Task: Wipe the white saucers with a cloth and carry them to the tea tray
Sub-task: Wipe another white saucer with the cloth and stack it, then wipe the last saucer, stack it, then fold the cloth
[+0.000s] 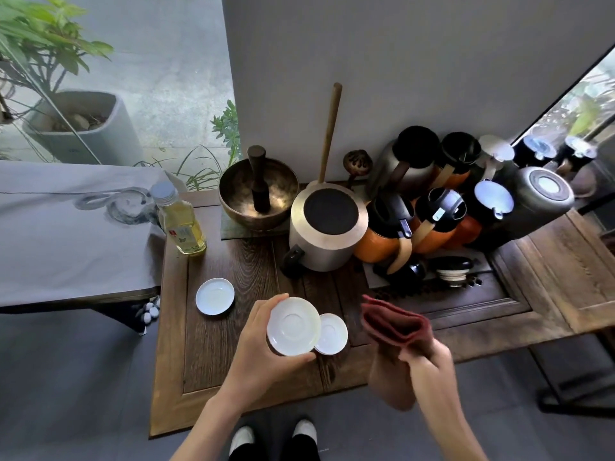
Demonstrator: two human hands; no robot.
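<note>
My left hand point(256, 344) holds a white saucer point(293, 326) by its rim, lifted above the wooden table point(213, 341) and tilted toward me. A second white saucer point(332, 334) lies on the table just right of it, partly hidden behind the held one. A third white saucer point(214, 296) rests flat on the table further left. My right hand point(424, 356) grips a folded red-brown cloth point(394, 324), held in the air to the right of the saucers and not touching them.
Behind the saucers stand a silver canister point(327, 227), a brass bowl with a pestle point(258, 194), an oil bottle point(181, 221) and a cluster of thermos jugs and kettles point(466, 201). A grey-clothed table point(66, 227) is at the left. My feet point(273, 440) are at the table's near edge.
</note>
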